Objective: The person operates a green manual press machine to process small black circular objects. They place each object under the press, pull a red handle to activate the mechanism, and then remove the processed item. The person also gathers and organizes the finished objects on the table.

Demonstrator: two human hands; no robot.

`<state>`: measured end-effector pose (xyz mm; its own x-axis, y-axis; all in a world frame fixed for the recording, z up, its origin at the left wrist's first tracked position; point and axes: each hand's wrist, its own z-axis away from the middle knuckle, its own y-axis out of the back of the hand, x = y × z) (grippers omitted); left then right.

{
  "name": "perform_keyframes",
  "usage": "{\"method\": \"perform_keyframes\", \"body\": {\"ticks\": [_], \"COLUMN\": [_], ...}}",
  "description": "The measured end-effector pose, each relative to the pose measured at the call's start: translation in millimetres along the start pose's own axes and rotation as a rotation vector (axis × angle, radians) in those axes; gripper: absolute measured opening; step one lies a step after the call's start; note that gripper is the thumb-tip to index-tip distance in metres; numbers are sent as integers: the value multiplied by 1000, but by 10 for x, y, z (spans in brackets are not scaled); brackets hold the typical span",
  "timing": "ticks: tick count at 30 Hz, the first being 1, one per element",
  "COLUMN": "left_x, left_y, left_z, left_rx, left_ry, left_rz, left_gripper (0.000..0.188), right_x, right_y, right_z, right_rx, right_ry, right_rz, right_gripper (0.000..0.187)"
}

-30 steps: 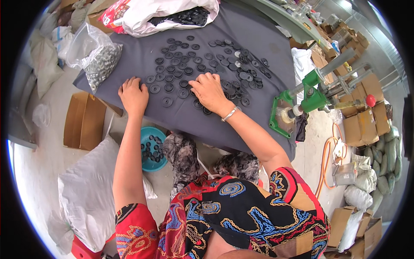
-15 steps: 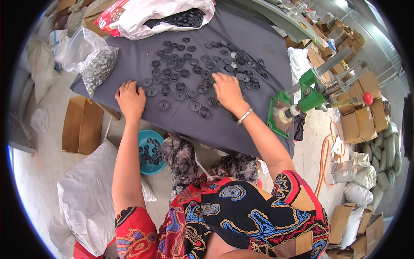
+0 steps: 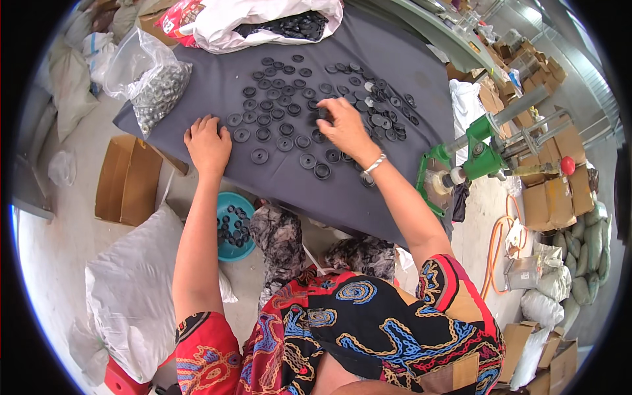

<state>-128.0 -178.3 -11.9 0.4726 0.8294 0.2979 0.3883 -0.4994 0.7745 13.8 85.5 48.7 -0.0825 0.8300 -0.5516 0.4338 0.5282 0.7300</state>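
Many round black plastic discs with raised rims lie spread over the dark cloth-covered table. A denser pile of flatter discs, a few of them greyish, lies to the right of my right hand. My right hand is over the middle of the spread, thumb and forefinger on either side of a black disc. At the table's near left edge, my left hand rests flat with its fingers slightly apart and nothing in it.
A clear bag of small metal parts stands on the table's left corner. At the back lies an open white sack of black pieces. A green hand press is fixed at the right edge. Below are a teal basin and a cardboard box.
My right hand has shifted slightly up and its fingers have curled around a disc. The left hand stays flat at the table edge. The whole view has tilted a little.
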Motion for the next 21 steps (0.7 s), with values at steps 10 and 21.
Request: {"method": "perform_keyframes", "body": {"ticks": [10,21], "left_x": [-40,53], "left_y": [-1,80], "left_z": [-11,-32], "left_rx": [19,0], "left_ry": [-11,3], "left_rz": [46,72], "left_gripper": [26,26], "right_x": [312,1272], "right_y": [-141,8], "right_z": [-180,-1477], "right_rx": [65,-105], "right_ry": [190,-258], "right_rz": [249,651], "right_gripper": [14,42]}}
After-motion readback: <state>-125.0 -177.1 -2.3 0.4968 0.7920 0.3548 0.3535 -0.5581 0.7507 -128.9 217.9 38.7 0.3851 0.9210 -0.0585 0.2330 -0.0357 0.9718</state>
